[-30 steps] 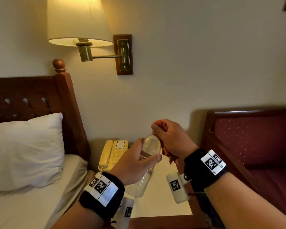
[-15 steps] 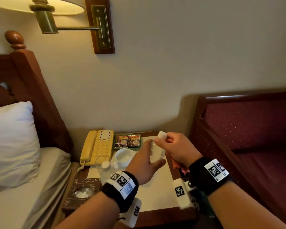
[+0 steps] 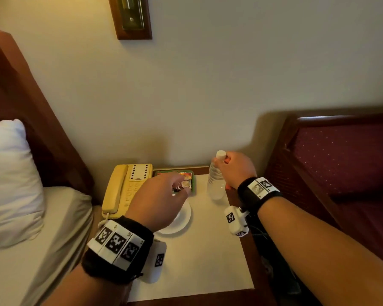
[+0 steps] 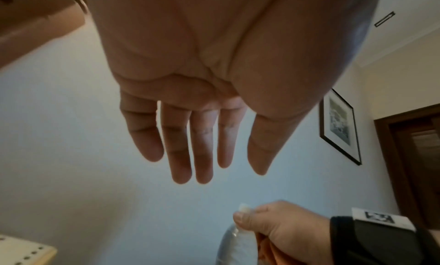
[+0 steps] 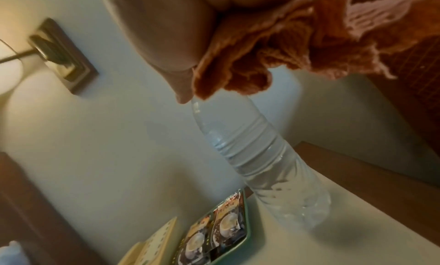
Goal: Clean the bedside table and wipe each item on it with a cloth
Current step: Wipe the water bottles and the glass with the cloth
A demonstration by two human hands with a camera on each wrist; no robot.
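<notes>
A clear water bottle [image 3: 216,184] with a white cap stands near the back right corner of the bedside table [image 3: 208,261]. My right hand [image 3: 222,160] pinches it at the cap and neck. An orange cloth [image 5: 297,43] is bunched in the same palm, just above the bottle [image 5: 262,165]. Whether the bottle's base rests on the top I cannot tell. My left hand [image 3: 179,186] hovers over a white saucer [image 3: 181,221]. Its fingers [image 4: 202,156] are straight and hold nothing.
A yellow telephone [image 3: 124,188] lies at the table's back left, and a green tray [image 3: 192,175] of coffee sachets sits beside it. A bed with a white pillow [image 3: 9,177] borders the left. A red upholstered seat [image 3: 341,164] borders the right.
The view has tilted down onto the table. My left hand let go of the bottle and moved left over the saucer. My right hand carried the bottle down to the back right corner.
</notes>
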